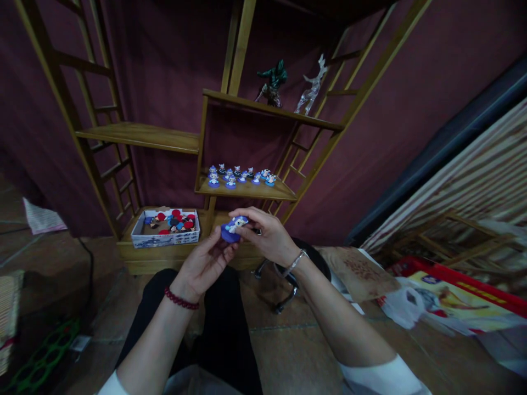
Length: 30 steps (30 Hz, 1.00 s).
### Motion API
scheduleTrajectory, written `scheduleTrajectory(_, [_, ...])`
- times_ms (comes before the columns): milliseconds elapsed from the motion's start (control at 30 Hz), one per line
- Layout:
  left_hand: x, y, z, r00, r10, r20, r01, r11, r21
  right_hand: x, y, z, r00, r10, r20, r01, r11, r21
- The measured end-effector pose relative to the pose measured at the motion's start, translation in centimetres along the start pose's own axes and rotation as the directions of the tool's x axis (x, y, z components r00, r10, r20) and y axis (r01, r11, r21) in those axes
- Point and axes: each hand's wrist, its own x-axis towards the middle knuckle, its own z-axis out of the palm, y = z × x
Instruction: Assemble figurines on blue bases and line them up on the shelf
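Note:
Both of my hands hold one small purple-and-white toy figurine (234, 227) in front of the shelf. My left hand (206, 263) grips its round purple base from the left. From the right, my right hand (267, 235) pinches the upper part between thumb and fingers. The figurine is tilted over on its side. Beyond it, several similar little figurines (231, 181) stand in rows on the middle shelf board (255, 191). Lower left, an open white-and-blue box (164, 240) contains several more figurines with red, blue and black parts.
A green figure (274, 82) and a clear deer ornament (313, 88) stand on the upper board. A bare wooden board (140, 134) is at left. A black stool (308, 263) is below my right arm. A plastic bag (403, 304) and red-yellow box (465, 299) lie right.

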Motion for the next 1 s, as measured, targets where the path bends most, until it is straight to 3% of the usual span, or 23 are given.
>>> scheduleTrajectory(200, [0.1,-0.1,0.0,0.999,-0.02,-0.049,0.021,1.0,0.021,-0.2,0.3,-0.2,0.999,0.032,0.037,-0.032,0.999,0.001])
scheduleTrajectory(400, [0.4,-0.3,0.1,0.996,-0.045,-0.083,0.045,0.999,-0.002,0.1,0.4,-0.6,0.997,-0.048,0.068,0.052,0.996,-0.066])
scheduleTrajectory(667, [0.6,-1.4,-0.6,0.989,-0.131,-0.074,0.127,0.99,-0.06,0.0,0.7,-1.3,0.967,-0.1,0.234,0.13,0.984,-0.118])
scheduleTrajectory(1000, [0.3,-1.6,-1.2,0.984,-0.091,-0.151,0.089,0.996,-0.025,0.4,0.5,-1.5,0.924,-0.127,0.36,0.189,0.972,-0.14])
